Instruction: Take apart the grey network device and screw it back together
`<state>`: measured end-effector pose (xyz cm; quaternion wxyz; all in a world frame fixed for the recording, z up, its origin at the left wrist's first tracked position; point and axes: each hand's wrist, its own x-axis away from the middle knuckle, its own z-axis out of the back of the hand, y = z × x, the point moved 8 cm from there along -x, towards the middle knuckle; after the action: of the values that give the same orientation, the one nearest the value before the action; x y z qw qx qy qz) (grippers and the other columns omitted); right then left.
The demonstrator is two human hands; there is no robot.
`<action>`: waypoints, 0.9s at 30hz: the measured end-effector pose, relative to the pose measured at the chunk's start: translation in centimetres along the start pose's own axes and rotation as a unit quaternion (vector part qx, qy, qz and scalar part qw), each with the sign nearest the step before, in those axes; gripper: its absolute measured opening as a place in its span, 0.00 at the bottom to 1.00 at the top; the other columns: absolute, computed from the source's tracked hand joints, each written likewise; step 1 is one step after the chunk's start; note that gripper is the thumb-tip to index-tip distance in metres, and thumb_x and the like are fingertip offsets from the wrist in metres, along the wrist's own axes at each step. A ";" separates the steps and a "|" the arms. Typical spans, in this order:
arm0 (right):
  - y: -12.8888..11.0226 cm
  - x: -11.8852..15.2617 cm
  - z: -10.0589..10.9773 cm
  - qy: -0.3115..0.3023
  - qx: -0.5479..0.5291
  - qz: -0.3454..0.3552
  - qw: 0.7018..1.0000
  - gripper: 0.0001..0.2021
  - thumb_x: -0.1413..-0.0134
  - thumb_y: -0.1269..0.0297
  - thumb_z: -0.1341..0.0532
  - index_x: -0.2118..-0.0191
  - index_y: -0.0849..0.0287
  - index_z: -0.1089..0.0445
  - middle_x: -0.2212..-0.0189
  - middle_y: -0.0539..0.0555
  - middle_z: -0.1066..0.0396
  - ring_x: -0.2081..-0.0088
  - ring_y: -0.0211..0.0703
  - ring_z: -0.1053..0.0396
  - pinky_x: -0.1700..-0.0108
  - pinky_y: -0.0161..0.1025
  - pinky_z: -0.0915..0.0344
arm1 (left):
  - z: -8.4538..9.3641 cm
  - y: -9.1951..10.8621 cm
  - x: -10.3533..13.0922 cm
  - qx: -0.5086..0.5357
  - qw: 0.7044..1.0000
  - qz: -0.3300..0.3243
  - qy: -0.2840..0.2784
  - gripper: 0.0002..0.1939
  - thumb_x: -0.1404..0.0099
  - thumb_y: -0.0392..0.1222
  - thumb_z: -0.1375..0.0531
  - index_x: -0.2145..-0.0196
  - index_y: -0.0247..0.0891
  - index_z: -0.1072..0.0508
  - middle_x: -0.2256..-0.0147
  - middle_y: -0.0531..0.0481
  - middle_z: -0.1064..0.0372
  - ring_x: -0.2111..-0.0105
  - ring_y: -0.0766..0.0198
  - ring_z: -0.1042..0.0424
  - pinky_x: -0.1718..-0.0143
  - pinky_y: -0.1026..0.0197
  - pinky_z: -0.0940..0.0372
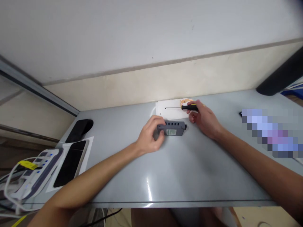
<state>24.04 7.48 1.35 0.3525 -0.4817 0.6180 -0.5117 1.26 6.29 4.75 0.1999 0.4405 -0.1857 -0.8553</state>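
My left hand [152,134] grips the left end of a small dark grey box [175,128] with a row of vent slots along its top and a pale label on its front. The box stands on the grey table, and a small black part sticks out at its right end. In my right hand [203,118] is a screwdriver [189,107] with a black and yellow handle, its thin shaft pointing left. The shaft lies over a white sheet [169,113], on which several small dark specks show. Near the screwdriver's handle is an orange and white patterned piece [186,101].
A power strip [40,173] with cables stands at the left, beside a dark phone [71,162] on white paper. Behind them lies a black object [79,129]. A pixelated device [267,132] is at the right, and a black post [272,83] rises near the wall.
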 end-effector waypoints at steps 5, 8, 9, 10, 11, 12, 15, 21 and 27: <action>-0.3 0.9 2.5 0.040 -0.081 -0.031 0.995 0.24 0.54 0.38 0.26 0.68 0.54 0.25 0.76 0.49 0.35 0.76 0.36 0.42 0.76 0.36 0.41 | -1.4 -2.5 0.1 0.170 0.971 0.153 -0.066 0.10 0.28 0.44 0.38 0.54 0.41 0.34 0.63 0.49 0.28 0.70 0.65 0.31 0.66 0.59 0.32; -0.8 1.7 4.1 0.069 -0.085 -0.025 0.994 0.21 0.51 0.39 0.28 0.68 0.53 0.26 0.77 0.48 0.37 0.78 0.36 0.43 0.76 0.38 0.41 | -2.0 -3.2 0.2 0.203 0.953 0.207 -0.087 0.14 0.29 0.49 0.36 0.52 0.41 0.32 0.69 0.54 0.32 0.72 0.65 0.33 0.69 0.61 0.35; -0.8 2.0 4.5 0.079 -0.086 -0.024 0.993 0.20 0.51 0.40 0.28 0.68 0.52 0.26 0.78 0.48 0.37 0.78 0.36 0.44 0.76 0.38 0.41 | -2.0 -3.4 0.2 0.206 0.950 0.219 -0.083 0.14 0.29 0.49 0.35 0.52 0.41 0.32 0.71 0.55 0.33 0.72 0.65 0.33 0.68 0.62 0.35; -0.9 2.3 4.8 0.088 -0.087 -0.025 0.992 0.20 0.52 0.40 0.28 0.69 0.52 0.26 0.78 0.48 0.37 0.78 0.36 0.44 0.77 0.38 0.41 | -2.0 -3.5 0.1 0.206 0.948 0.229 -0.079 0.14 0.29 0.50 0.35 0.52 0.41 0.31 0.71 0.56 0.34 0.72 0.65 0.33 0.68 0.62 0.36; -0.9 2.5 5.0 0.096 -0.089 -0.026 0.991 0.20 0.53 0.41 0.28 0.69 0.52 0.26 0.79 0.48 0.37 0.78 0.36 0.45 0.77 0.38 0.42 | -2.1 -3.7 0.1 0.205 0.946 0.238 -0.078 0.14 0.29 0.50 0.35 0.53 0.41 0.30 0.72 0.56 0.35 0.72 0.65 0.34 0.69 0.62 0.37; -0.9 2.7 5.2 0.102 -0.090 -0.025 0.990 0.20 0.54 0.41 0.28 0.70 0.52 0.26 0.79 0.48 0.37 0.78 0.36 0.45 0.77 0.38 0.42 | -2.1 -3.9 0.0 0.200 0.945 0.248 -0.080 0.14 0.29 0.50 0.36 0.53 0.41 0.30 0.72 0.57 0.35 0.73 0.66 0.35 0.69 0.63 0.37; -1.0 2.9 5.0 0.106 -0.079 -0.013 0.991 0.20 0.54 0.41 0.28 0.70 0.53 0.27 0.79 0.48 0.37 0.79 0.35 0.45 0.77 0.37 0.43 | -2.3 -4.2 0.1 0.164 0.945 0.265 -0.098 0.11 0.28 0.49 0.37 0.54 0.41 0.29 0.73 0.58 0.37 0.74 0.66 0.37 0.70 0.63 0.39; -0.9 2.8 4.6 0.094 -0.072 -0.005 0.993 0.21 0.52 0.41 0.29 0.70 0.53 0.27 0.78 0.48 0.37 0.78 0.35 0.43 0.77 0.36 0.43 | -2.3 -3.4 0.0 0.096 0.967 0.202 -0.124 0.13 0.27 0.50 0.37 0.51 0.41 0.30 0.66 0.53 0.33 0.70 0.64 0.35 0.67 0.61 0.35; -1.1 2.9 4.8 0.093 -0.078 -0.011 0.993 0.20 0.52 0.40 0.29 0.70 0.53 0.26 0.80 0.48 0.39 0.79 0.35 0.44 0.77 0.37 0.43 | -2.9 -1.4 0.0 0.039 0.977 0.091 -0.188 0.33 0.40 0.49 0.24 0.43 0.42 0.33 0.48 0.43 0.34 0.51 0.54 0.29 0.51 0.52 0.27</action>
<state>27.90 3.29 1.47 0.2494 -0.4651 0.6808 -0.5079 3.41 7.10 2.45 0.2210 0.2609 -0.2922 -0.8931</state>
